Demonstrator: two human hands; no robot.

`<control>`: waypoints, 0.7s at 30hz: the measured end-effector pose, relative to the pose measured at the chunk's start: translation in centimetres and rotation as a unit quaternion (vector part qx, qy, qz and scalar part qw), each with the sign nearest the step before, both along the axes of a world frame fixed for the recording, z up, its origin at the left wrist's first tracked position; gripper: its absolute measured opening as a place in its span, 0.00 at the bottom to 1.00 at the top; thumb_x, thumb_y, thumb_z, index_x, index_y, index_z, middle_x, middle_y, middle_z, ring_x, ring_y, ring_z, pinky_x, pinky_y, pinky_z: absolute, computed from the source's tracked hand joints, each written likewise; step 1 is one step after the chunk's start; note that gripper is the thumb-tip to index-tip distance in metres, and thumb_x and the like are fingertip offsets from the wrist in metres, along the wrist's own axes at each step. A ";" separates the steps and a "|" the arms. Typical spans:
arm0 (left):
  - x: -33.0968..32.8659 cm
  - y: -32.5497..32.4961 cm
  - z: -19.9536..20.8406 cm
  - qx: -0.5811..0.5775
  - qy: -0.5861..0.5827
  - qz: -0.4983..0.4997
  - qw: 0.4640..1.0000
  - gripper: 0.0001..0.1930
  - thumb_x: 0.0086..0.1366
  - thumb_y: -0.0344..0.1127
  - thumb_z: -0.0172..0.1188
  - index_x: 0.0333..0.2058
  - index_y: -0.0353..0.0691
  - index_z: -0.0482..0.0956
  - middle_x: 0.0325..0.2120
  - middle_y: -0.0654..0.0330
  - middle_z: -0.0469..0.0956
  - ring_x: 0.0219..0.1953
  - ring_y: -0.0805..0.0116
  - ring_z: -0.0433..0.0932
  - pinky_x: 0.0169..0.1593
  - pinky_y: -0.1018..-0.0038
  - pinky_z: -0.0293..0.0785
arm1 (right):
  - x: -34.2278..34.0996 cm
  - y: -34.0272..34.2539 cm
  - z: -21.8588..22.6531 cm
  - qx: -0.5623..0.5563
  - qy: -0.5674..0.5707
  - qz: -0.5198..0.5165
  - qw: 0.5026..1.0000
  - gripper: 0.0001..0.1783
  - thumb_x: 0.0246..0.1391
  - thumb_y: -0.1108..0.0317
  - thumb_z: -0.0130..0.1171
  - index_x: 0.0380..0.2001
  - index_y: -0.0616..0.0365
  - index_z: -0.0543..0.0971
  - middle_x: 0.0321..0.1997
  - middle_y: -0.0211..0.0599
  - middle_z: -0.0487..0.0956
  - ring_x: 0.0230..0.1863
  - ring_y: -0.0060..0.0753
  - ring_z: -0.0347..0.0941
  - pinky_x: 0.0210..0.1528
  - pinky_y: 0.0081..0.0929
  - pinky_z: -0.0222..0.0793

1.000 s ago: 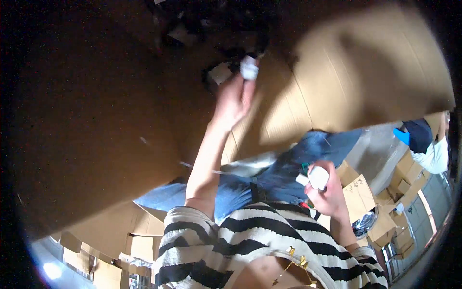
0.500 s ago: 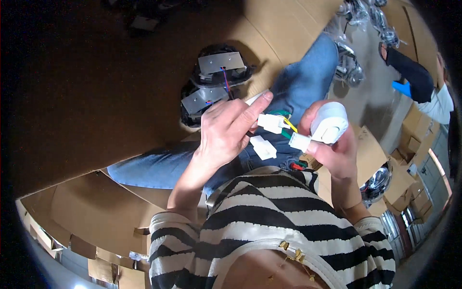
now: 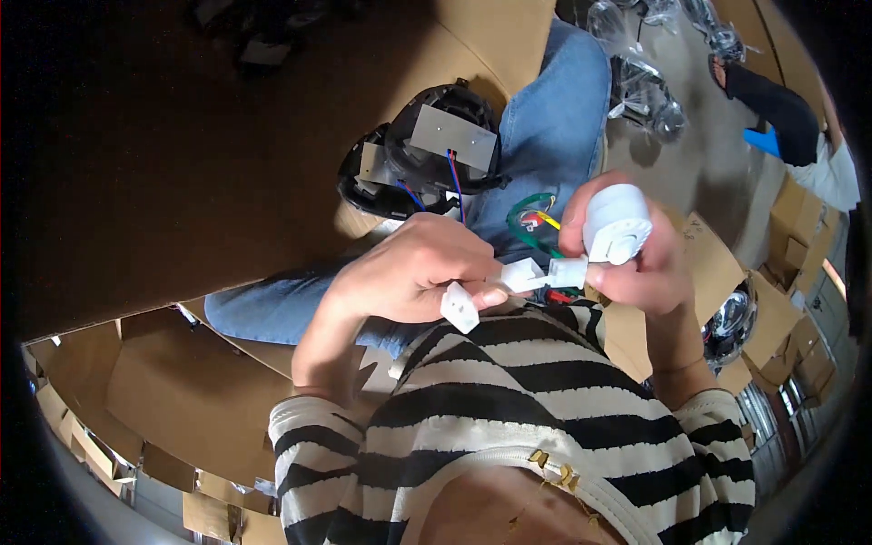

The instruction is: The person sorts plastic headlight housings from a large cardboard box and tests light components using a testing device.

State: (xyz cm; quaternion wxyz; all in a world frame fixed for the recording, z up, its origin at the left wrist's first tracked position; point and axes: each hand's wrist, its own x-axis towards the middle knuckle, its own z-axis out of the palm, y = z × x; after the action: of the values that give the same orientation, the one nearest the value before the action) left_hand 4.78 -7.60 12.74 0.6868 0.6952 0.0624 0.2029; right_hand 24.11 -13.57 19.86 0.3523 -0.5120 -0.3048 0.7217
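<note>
over my lap, my left hand [image 3: 413, 277] is pinching one small white plastic connector [image 3: 521, 274] while a second white plastic connector [image 3: 460, 307] is dangling just below my fingers. my right hand [image 3: 636, 263] is gripping one round white plastic housing [image 3: 618, 223], its white plug [image 3: 568, 271] touching the first connector. two black round lamp units with grey metal plates [image 3: 427, 150] are lying on the brown cardboard sheet [image 3: 182, 163] beside my blue-jeaned knee [image 3: 545, 118].

Left hand [image 3: 413, 277] and right hand [image 3: 636, 263] close together before the chest, fingers curled in grip.
</note>
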 end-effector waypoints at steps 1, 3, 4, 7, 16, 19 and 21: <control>0.0 0.2 0.1 -0.027 -0.012 -0.034 0.999 0.08 0.49 0.34 0.53 0.18 0.36 0.71 0.09 0.60 0.64 0.13 0.63 0.64 0.17 0.73 0.57 | -0.1 0.0 0.2 -0.001 0.009 0.011 1.000 0.19 0.30 0.77 0.50 0.33 0.61 0.65 0.29 0.30 0.67 0.32 0.18 0.63 0.34 0.16 0.58; 0.2 0.5 0.3 -0.067 -0.015 -0.109 0.992 0.08 0.51 0.35 0.51 0.21 0.36 0.73 0.12 0.58 0.68 0.15 0.62 0.67 0.18 0.74 0.60 | -0.6 -0.4 0.8 -0.066 -0.013 -0.032 0.997 0.19 0.21 0.72 0.50 0.26 0.63 0.64 0.23 0.35 0.66 0.25 0.22 0.61 0.28 0.17 0.56; 0.3 0.6 0.4 -0.057 -0.024 -0.106 0.992 0.08 0.51 0.35 0.51 0.21 0.36 0.73 0.12 0.58 0.68 0.15 0.62 0.67 0.18 0.74 0.60 | -0.6 -0.4 1.0 -0.069 -0.002 -0.044 0.997 0.19 0.21 0.72 0.50 0.26 0.63 0.64 0.23 0.35 0.66 0.25 0.22 0.61 0.28 0.17 0.56; 0.5 0.9 0.7 -0.093 -0.029 -0.164 0.982 0.08 0.51 0.35 0.51 0.25 0.37 0.74 0.14 0.59 0.70 0.16 0.63 0.68 0.19 0.75 0.61 | -0.5 -0.4 1.2 -0.087 0.004 0.020 0.996 0.16 0.24 0.76 0.50 0.26 0.62 0.65 0.24 0.33 0.66 0.27 0.21 0.62 0.30 0.17 0.57; 1.3 -0.1 0.9 -0.124 -0.027 -0.198 0.972 0.11 0.53 0.36 0.47 0.23 0.37 0.75 0.13 0.57 0.69 0.15 0.63 0.67 0.19 0.74 0.60 | -0.1 -2.0 1.6 -0.056 -0.068 0.085 0.992 0.21 0.25 0.79 0.47 0.31 0.59 0.62 0.27 0.32 0.65 0.28 0.19 0.60 0.30 0.16 0.56; 1.3 -0.5 1.0 -0.123 -0.013 -0.173 0.977 0.10 0.54 0.36 0.47 0.25 0.37 0.75 0.15 0.56 0.70 0.17 0.62 0.68 0.20 0.74 0.62 | -0.2 -2.3 1.5 -0.022 -0.046 0.054 0.997 0.21 0.31 0.77 0.45 0.36 0.61 0.60 0.28 0.30 0.63 0.28 0.19 0.58 0.30 0.16 0.56; 1.4 -0.8 1.0 -0.115 -0.002 -0.164 0.980 0.10 0.54 0.36 0.47 0.26 0.37 0.75 0.16 0.56 0.71 0.17 0.62 0.69 0.21 0.74 0.63 | -0.4 -2.5 1.3 -0.012 -0.051 0.030 0.998 0.20 0.32 0.76 0.45 0.36 0.62 0.60 0.28 0.31 0.63 0.28 0.20 0.58 0.31 0.17 0.55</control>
State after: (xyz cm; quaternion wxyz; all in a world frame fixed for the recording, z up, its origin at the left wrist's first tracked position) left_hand 6.14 -8.40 13.70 0.7859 0.6122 -0.0310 0.0810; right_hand 23.73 -16.10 21.11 0.3084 -0.5433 -0.3284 0.7085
